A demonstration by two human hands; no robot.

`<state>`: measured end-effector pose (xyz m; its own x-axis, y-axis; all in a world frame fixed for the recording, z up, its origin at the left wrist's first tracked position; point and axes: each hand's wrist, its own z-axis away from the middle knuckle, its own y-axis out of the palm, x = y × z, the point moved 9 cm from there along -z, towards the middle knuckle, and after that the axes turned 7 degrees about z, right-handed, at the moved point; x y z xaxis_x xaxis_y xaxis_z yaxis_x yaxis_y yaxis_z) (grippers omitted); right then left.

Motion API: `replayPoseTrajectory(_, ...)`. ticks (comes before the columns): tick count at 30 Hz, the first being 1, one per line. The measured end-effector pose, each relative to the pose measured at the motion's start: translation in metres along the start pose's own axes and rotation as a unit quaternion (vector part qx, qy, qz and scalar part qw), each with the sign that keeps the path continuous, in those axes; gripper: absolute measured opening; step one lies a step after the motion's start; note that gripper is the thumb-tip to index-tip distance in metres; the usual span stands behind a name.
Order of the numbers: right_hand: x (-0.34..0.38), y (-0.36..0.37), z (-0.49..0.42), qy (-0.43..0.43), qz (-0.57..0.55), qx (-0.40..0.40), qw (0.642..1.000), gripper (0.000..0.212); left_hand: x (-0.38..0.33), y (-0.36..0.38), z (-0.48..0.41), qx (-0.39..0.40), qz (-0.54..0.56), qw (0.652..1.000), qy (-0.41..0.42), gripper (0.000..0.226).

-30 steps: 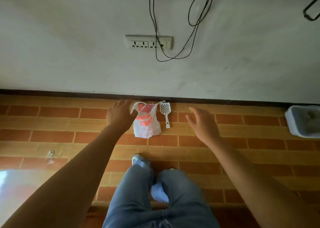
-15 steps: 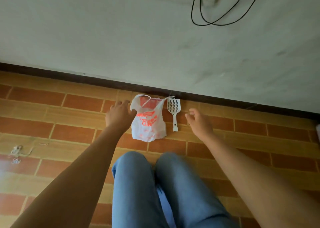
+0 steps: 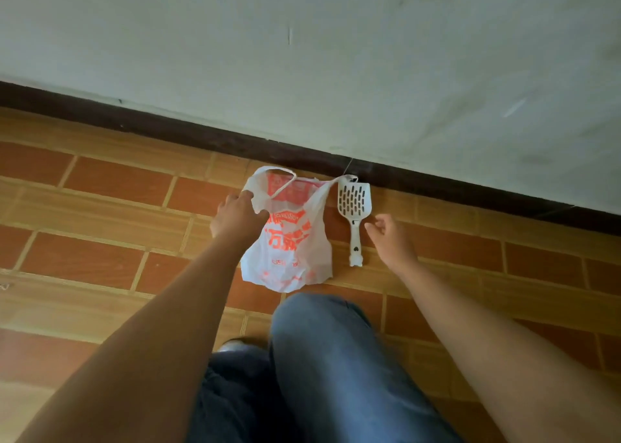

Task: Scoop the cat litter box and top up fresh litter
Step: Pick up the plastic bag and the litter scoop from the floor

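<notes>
The left grip (image 3: 239, 219) pinched the plastic bag (image 3: 292, 258) (white, red print) on the floor (image 3: 100, 207); the right grip (image 3: 391, 239), loosely open, hovered just beside the litter scoop (image 3: 354, 204).

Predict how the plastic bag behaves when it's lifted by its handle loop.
Likely floppy: the plastic bag lies flat and wrinkled on the floor, so it should sag from the left hand at its handle loop. Probably very light, since it looks empty. Its other loop reaches the scoop and may nudge it.
</notes>
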<state>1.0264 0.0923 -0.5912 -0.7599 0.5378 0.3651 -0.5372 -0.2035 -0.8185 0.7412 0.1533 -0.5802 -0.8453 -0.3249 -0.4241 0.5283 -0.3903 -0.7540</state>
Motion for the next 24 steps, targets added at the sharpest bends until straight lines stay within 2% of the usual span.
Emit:
replayPoseTrajectory(4,-0.021,0.042,-0.033,-0.006,0.000,0.018,1.000,0.041,0.019,0.046,-0.026,0.001,0.016,1.000,-0.025,0.056)
replayPoseTrajectory(10,-0.043,0.092,-0.058,0.010,0.006,0.049,0.999,0.037,0.044,0.088,-0.052,-0.009,0.083,0.993,-0.084,0.077)
replayPoseTrajectory(16,-0.065,0.118,-0.083,0.047,0.022,0.056,0.997,0.039,0.054,0.101,-0.060,-0.040,0.104,0.987,-0.117,0.071)
replayPoseTrajectory(20,-0.066,0.128,-0.094,0.064,0.023,0.054,0.996,0.042,0.062,0.107,-0.065,-0.038,0.165,0.976,-0.136,0.064)
replayPoseTrajectory(24,-0.066,0.141,-0.105,0.080,0.029,0.046,0.995,0.035,0.066,0.105,-0.065,-0.053,0.183,0.973,-0.130,0.071)
